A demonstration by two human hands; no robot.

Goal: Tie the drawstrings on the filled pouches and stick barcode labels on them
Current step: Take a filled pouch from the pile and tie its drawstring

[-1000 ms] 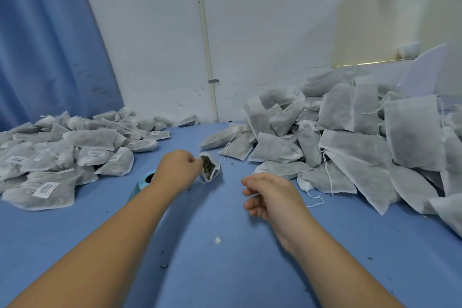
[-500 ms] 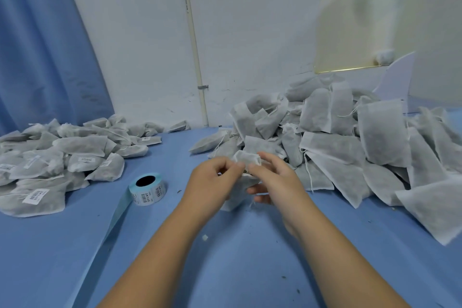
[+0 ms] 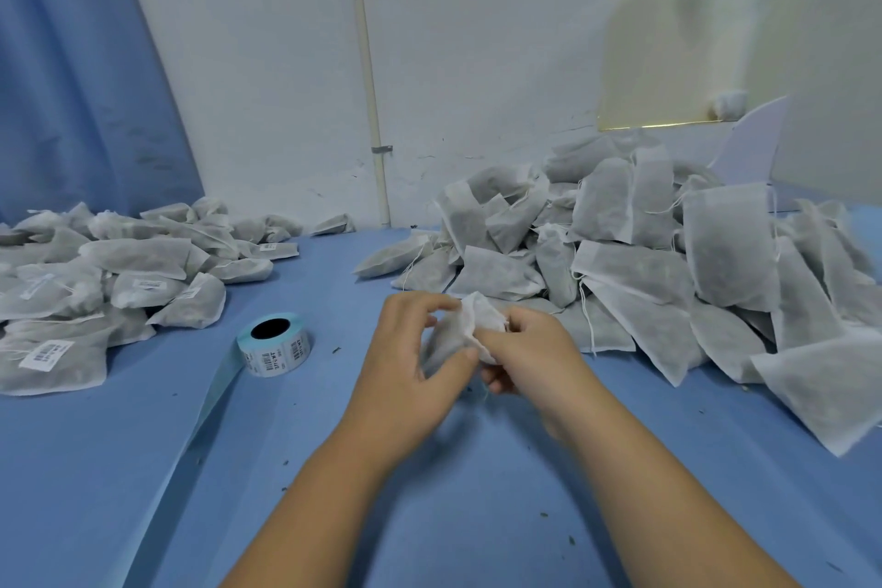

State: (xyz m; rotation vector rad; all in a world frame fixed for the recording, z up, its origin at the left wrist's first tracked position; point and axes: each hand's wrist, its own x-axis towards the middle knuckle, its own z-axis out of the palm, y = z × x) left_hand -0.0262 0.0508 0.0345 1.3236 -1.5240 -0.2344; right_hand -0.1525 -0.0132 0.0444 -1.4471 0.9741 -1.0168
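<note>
Your left hand (image 3: 410, 363) and right hand (image 3: 532, 351) both pinch one small white non-woven pouch (image 3: 465, 325) just above the blue table (image 3: 429, 516). Fingers are curled on its gathered mouth, likely cinching or knotting the drawstring; the string itself is too blurred to see. The pouch looks greyish, so probably filled. Left of your hands sits a roll of white barcode labels on pale blue backing (image 3: 274, 344), handy for the sticker step. Far left: a heap of labelled grey pouches (image 3: 119, 282), apparently the done stack. Far right: a bigger heap of unlabelled filled pouches (image 3: 668, 263), strings loose, waiting.
</note>
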